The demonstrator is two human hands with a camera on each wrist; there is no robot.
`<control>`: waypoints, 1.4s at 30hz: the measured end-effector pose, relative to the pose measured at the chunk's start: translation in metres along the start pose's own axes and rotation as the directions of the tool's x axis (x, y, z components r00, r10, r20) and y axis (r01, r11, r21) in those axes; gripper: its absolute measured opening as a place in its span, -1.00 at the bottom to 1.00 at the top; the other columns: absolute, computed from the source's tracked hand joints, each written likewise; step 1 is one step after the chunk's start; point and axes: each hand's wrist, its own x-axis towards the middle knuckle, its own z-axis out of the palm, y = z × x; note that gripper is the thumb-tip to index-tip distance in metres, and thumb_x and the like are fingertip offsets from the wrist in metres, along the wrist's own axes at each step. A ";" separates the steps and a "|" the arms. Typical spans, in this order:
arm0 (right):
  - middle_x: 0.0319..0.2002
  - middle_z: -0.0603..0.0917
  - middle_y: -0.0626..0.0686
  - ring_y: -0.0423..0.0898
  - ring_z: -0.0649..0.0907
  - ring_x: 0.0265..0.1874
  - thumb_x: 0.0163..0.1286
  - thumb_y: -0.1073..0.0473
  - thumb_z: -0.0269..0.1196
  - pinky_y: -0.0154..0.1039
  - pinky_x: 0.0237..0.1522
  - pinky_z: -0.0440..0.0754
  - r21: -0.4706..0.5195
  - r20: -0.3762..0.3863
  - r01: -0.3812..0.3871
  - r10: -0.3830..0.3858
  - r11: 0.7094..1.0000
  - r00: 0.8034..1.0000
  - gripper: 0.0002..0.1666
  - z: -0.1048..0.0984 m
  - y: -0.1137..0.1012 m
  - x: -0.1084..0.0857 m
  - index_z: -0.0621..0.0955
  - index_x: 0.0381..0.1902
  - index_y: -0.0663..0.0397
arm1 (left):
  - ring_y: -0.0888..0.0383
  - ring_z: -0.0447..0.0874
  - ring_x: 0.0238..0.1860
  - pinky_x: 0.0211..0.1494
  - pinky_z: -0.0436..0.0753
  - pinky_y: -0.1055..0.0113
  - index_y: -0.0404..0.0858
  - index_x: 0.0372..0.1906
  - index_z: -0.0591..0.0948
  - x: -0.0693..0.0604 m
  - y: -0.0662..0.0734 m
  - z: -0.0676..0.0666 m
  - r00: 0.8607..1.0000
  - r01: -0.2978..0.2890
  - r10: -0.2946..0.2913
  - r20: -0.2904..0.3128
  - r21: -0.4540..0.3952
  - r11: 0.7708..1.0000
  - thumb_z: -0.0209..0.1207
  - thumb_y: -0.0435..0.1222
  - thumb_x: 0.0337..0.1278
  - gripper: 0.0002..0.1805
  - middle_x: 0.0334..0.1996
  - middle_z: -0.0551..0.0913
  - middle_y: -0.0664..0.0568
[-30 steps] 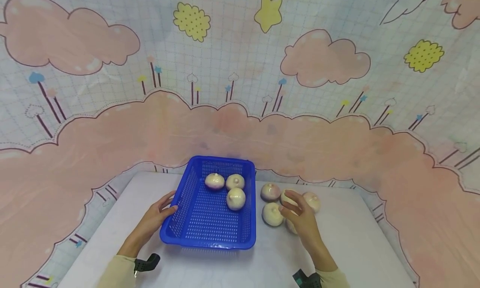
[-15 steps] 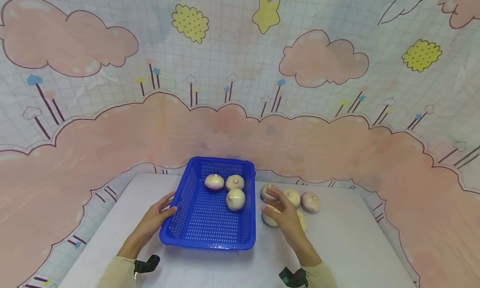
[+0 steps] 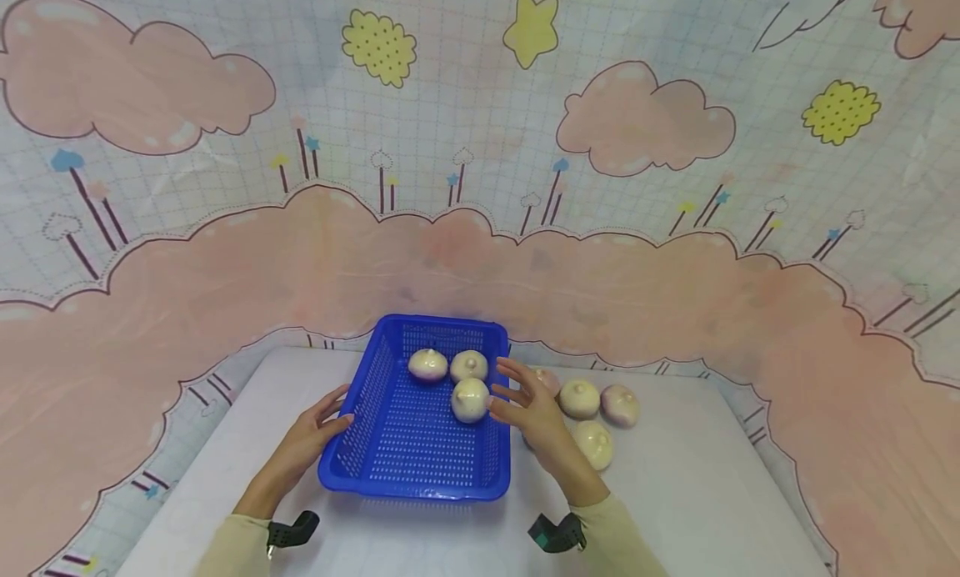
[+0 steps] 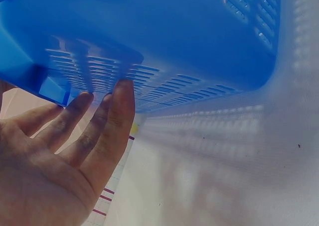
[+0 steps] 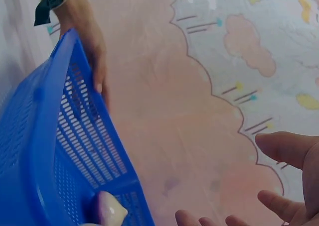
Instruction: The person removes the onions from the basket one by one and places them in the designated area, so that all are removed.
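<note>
A blue perforated plastic basket (image 3: 420, 444) sits on the white table with three glossy, cream-white onions with purple tinges inside: one onion (image 3: 428, 365) at the back left, another (image 3: 468, 367) beside it, a third (image 3: 470, 400) in front. My left hand (image 3: 303, 439) touches the basket's left wall; in the left wrist view its straight fingers (image 4: 117, 121) lie against the outside. My right hand (image 3: 538, 414) hovers at the basket's right rim with spread fingers, its tips close to the third onion. In the right wrist view nothing is between the right hand's fingers (image 5: 284, 146).
Several more onions (image 3: 580, 399) lie on the table right of the basket, some partly hidden by my right hand. The white table (image 3: 697, 477) extends to the right and front. Behind stands a printed cloth backdrop (image 3: 450, 268) with clouds and stars.
My right hand has moved left from over the loose onions to the basket's right rim, carrying nothing. My left hand and the basket have stayed in place.
</note>
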 end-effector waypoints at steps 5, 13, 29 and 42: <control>0.47 0.25 0.18 0.31 0.34 0.41 0.30 0.26 0.31 0.03 0.16 0.65 -0.013 0.037 -0.003 0.003 1.000 0.999 -0.21 0.014 -0.004 0.013 0.30 0.44 -0.04 | -0.40 0.13 0.47 0.40 0.34 -0.25 -0.10 0.58 0.00 -0.001 -0.001 -0.001 1.000 -0.009 0.009 0.002 0.000 1.000 0.08 -0.04 0.40 -0.20 0.53 0.05 -0.35; 0.45 0.27 0.17 0.24 0.39 0.38 0.26 0.22 0.33 0.07 0.10 0.68 -0.073 0.073 -0.007 0.012 0.997 0.997 -0.18 0.036 -0.007 0.036 0.30 0.45 -0.03 | -0.39 0.17 0.46 0.38 0.37 -0.23 -0.11 0.58 0.01 -0.002 0.001 -0.001 1.000 -0.020 0.020 0.013 -0.014 1.000 0.08 -0.08 0.41 -0.22 0.53 0.06 -0.35; 0.53 0.18 0.13 0.25 0.29 0.46 0.25 0.17 0.37 0.18 0.17 0.60 -0.084 -0.018 -0.126 0.124 0.989 0.992 -0.14 0.062 0.000 0.073 0.29 0.46 -0.21 | -0.39 0.17 0.46 0.37 0.38 -0.22 -0.11 0.58 0.01 -0.002 -0.001 0.000 1.000 -0.023 0.023 0.007 -0.011 1.000 0.07 -0.09 0.41 -0.22 0.53 0.06 -0.35; 0.50 0.21 0.21 0.27 0.44 0.34 0.23 0.14 0.37 0.23 0.18 0.57 -0.063 -0.092 -0.173 0.167 0.983 0.982 -0.11 0.077 0.017 0.099 0.28 0.48 -0.09 | -0.42 0.16 0.45 0.36 0.39 -0.24 -0.11 0.57 0.02 -0.002 -0.002 0.000 1.000 -0.026 0.026 0.001 0.002 1.000 0.08 -0.06 0.40 -0.21 0.52 0.05 -0.37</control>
